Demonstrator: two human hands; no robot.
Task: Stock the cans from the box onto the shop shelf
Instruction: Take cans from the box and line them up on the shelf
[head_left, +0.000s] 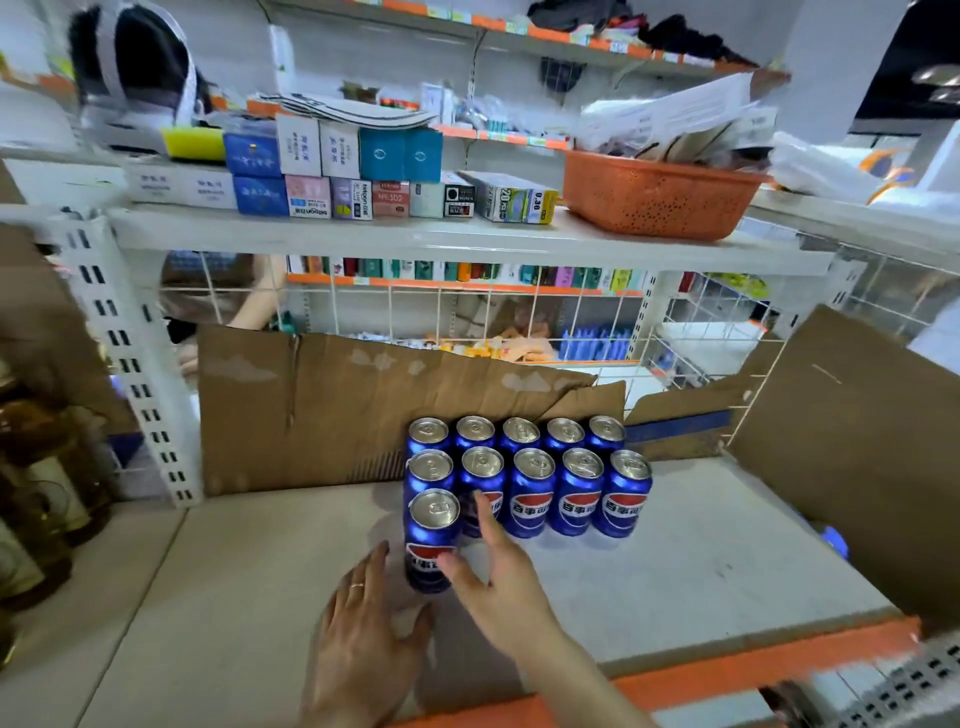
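Eleven blue cans stand upright on the shelf, packed close in rows: five at the back, five in the middle, and one front can alone at the left end, nearest the camera.

Both hands are at this front can. The left hand lies to its left with fingers straight and slightly apart, palm down just above or on the shelf — I cannot tell if it touches the can. A ring sits on one finger. The right hand comes from the right; its fingers are straight and spread, the thumb touches the front of the can low down, and the index finger points up along the can's right side toward the middle row. The fingers do not close around it.

Behind the cans, torn cardboard leans against the wire grid at the back of the shelf, and another cardboard flap stands at the right. On the upper shelf sit small boxes and an orange basket.
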